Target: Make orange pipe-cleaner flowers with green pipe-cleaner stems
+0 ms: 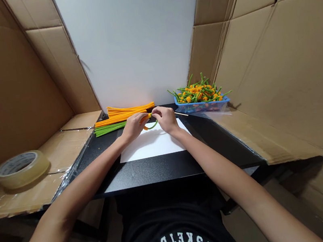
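Note:
Above a white sheet of paper my two hands meet over a small piece of work. My left hand is closed on an orange pipe cleaner. Pinched in the fingers of my right hand is a green pipe cleaner, which bends in a curve below the fingertips. The two colours come together between the hands, but the fingers hide how they join. Just behind my left hand lie orange pipe cleaners and green pipe cleaners in bundles.
A blue basket at the back right is heaped with orange-and-green pipe-cleaner pieces. A thin pale stick lies near it. On cardboard at the left sits a roll of clear tape. Cardboard walls flank the black table.

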`<control>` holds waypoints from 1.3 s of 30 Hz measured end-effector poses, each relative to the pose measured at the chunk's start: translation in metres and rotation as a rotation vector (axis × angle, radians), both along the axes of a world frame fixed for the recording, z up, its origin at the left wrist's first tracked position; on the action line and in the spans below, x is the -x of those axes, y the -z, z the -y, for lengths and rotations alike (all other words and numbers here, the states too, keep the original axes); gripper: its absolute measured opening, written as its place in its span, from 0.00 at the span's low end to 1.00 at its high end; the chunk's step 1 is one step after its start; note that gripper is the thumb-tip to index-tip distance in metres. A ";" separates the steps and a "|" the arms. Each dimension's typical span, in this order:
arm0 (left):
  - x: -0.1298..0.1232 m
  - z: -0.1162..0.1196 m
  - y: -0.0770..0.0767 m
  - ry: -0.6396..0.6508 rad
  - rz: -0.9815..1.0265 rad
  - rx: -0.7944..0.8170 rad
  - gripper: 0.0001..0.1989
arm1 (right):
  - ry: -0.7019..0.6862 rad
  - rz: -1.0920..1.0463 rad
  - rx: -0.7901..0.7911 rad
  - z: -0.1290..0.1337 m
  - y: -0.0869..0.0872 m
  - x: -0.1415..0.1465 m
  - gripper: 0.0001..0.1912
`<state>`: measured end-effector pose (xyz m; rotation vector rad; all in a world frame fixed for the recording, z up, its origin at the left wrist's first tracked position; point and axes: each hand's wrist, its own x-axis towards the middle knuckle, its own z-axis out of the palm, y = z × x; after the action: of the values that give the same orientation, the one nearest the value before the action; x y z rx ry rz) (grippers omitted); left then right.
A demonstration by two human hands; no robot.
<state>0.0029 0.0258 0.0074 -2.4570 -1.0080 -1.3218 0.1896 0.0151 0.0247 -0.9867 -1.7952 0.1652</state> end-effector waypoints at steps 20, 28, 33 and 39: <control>-0.001 -0.001 -0.003 0.027 0.000 0.066 0.14 | 0.066 0.028 0.015 0.001 -0.006 -0.003 0.08; 0.001 0.001 -0.005 0.034 -0.047 0.021 0.10 | 0.029 0.063 -0.001 -0.002 -0.006 -0.007 0.08; -0.001 0.003 -0.006 0.032 -0.055 0.007 0.09 | -0.030 -0.013 0.030 -0.005 -0.002 -0.007 0.08; -0.001 0.005 -0.007 0.017 -0.048 0.020 0.10 | -0.049 -0.109 0.113 -0.005 0.001 -0.003 0.05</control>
<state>0.0039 0.0210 0.0149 -2.5054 -0.9961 -1.2574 0.1925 0.0202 0.0242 -0.9950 -1.7261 0.3478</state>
